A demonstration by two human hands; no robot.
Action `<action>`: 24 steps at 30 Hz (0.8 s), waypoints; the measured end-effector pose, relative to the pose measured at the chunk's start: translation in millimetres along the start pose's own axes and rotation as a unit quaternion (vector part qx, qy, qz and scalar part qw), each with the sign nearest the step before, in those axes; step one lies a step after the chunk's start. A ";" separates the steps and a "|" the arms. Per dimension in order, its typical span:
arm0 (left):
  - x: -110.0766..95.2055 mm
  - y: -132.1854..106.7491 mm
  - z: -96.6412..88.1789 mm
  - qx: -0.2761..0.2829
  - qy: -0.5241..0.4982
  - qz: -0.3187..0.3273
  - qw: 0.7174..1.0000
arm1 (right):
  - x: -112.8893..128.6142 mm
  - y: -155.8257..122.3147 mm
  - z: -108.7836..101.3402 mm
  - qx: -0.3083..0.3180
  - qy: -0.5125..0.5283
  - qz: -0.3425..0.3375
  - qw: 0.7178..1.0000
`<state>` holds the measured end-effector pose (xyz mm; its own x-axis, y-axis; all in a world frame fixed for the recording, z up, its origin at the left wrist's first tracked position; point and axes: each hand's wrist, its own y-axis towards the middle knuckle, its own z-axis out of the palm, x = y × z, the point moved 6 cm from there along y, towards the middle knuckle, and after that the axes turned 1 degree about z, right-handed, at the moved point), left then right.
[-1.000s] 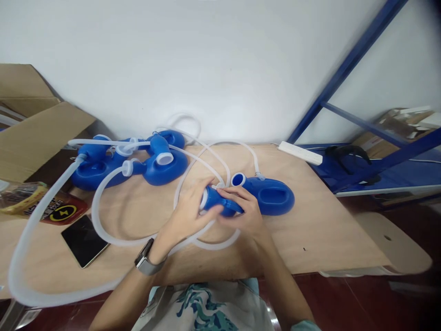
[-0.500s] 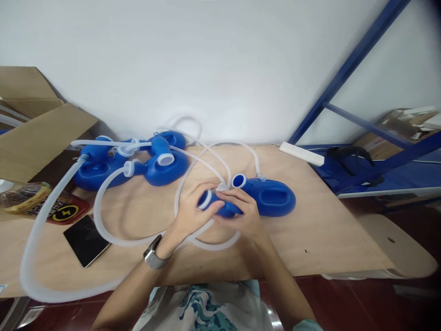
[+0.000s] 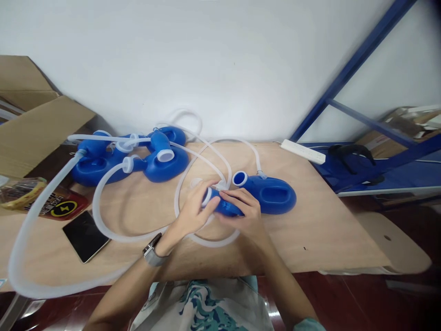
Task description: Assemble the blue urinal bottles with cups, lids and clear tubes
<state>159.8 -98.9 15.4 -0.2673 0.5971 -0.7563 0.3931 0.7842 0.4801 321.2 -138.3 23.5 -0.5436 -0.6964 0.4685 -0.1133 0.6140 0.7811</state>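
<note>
Between my two hands, low over the front middle of the table, is a blue plastic urinal funnel [image 3: 222,208] with a white rim. The fingers and thumb of my left hand [image 3: 191,211] close around its rimmed end. My right hand [image 3: 247,209] grips the other end, fingertips pressed on top, hiding part of it. Just behind the fingers sits a translucent hose end fitting [image 3: 221,185]. A blue urinal bottle [image 3: 275,195] with a white-rimmed mouth lies right of my right hand, a hose [image 3: 257,161] joined to it.
More blue bottles [image 3: 167,165] and funnels with looping hoses [image 3: 98,202] lie at the left. A phone [image 3: 86,236], a drink bottle [image 3: 65,204] and an open cardboard box [image 3: 44,124] are farther left. A power strip [image 3: 303,151] rests at the right back edge, near a blue frame [image 3: 354,69].
The funnel has turned slightly in my hands, so less of its open mouth shows. A translucent ring has come into view behind my left fingers. The large left hose loop has shifted left.
</note>
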 end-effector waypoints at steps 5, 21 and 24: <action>7.4 1.9 -3.5 -0.008 0.008 -0.030 0.999 | -9.9 -7.6 0.2 -0.008 0.044 0.089 0.995; -14.3 -24.3 3.9 0.059 -0.134 -0.020 0.989 | -5.7 -0.8 -15.0 0.094 0.294 0.224 0.924; 1.3 -19.6 6.0 0.102 -0.122 -0.028 0.987 | -15.2 -2.4 -4.4 0.114 0.285 0.284 0.908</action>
<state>157.0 -114.5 2.3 -0.0843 0.4762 -0.8753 0.5585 0.7500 0.3543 333.4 -130.8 16.4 -0.0571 -0.2822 0.9577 -0.1540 0.9502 0.2708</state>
